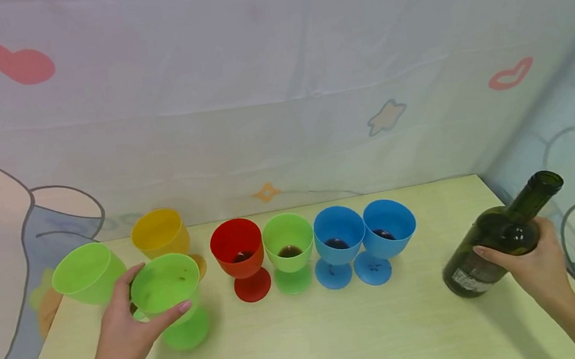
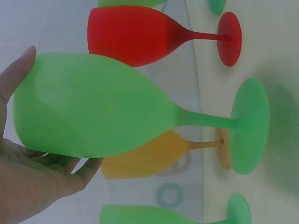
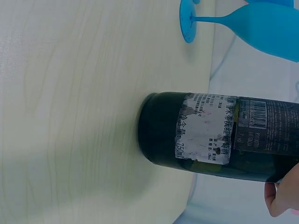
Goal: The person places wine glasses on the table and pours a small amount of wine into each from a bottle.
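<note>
My left hand [image 1: 125,337] grips a light green plastic goblet [image 1: 167,288] round its bowl, thumb on one side and fingers on the other. In the left wrist view the goblet [image 2: 93,107] stands nearly upright, its foot close over the tabletop. On the right, my right hand [image 1: 542,264] holds a dark green glass wine bottle [image 1: 478,265] by its upper body. The bottle's neck is uncapped and points up. A white label [image 3: 205,128] with printed text shows in the right wrist view, where the bottle's base is close to the table.
In a row stand red [image 1: 236,243], green [image 1: 288,238], and two blue goblets [image 1: 339,232] [image 1: 389,227], dark liquid in each. Behind my left hand are a yellow goblet [image 1: 160,234] and another green goblet [image 1: 89,273]. A printed cloth [image 1: 278,87] hangs behind the pale wooden table [image 1: 346,337].
</note>
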Available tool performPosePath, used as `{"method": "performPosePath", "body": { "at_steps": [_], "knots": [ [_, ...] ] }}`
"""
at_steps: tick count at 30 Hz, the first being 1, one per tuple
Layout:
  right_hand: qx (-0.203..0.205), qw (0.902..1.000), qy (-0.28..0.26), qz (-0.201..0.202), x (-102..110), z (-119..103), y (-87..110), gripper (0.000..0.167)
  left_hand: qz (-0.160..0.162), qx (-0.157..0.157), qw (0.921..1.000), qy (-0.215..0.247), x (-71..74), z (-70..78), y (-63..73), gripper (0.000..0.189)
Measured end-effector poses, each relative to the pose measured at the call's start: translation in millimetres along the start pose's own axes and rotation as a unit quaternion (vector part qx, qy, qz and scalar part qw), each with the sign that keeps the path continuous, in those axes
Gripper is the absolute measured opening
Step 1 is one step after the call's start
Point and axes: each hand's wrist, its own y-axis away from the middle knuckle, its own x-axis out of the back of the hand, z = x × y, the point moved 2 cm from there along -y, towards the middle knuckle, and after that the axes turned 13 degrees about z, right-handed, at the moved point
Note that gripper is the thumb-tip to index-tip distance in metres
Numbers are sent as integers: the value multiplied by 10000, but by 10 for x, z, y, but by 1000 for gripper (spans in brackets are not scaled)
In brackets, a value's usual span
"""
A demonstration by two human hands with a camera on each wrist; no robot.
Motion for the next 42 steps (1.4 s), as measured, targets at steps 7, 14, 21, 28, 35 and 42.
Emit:
{"method": "performPosePath", "body": {
  "at_steps": [7,14,21,28,35,42],
  "knots": [
    [-67,9999,137,-62,-27,-31,14,88,-337,-294,9990,-5,-60,128,97,93],
    [115,9994,114,-310,-38,-111,53,88,-538,-524,9972,27,-169,262,212,92],
    [570,9974,174,-416,-47,-235,117,90,-586,-693,9958,151,-300,346,289,90],
    [1107,9922,267,-500,-59,-383,193,92,-674,-639,9954,214,-393,393,353,91],
    [1775,9829,269,-416,-41,-564,262,88,-644,-836,9935,425,-486,476,409,89],
    [2765,9606,-52,-264,-59,-733,336,86,-820,-869,9900,744,-630,605,454,88]
  ]
}}
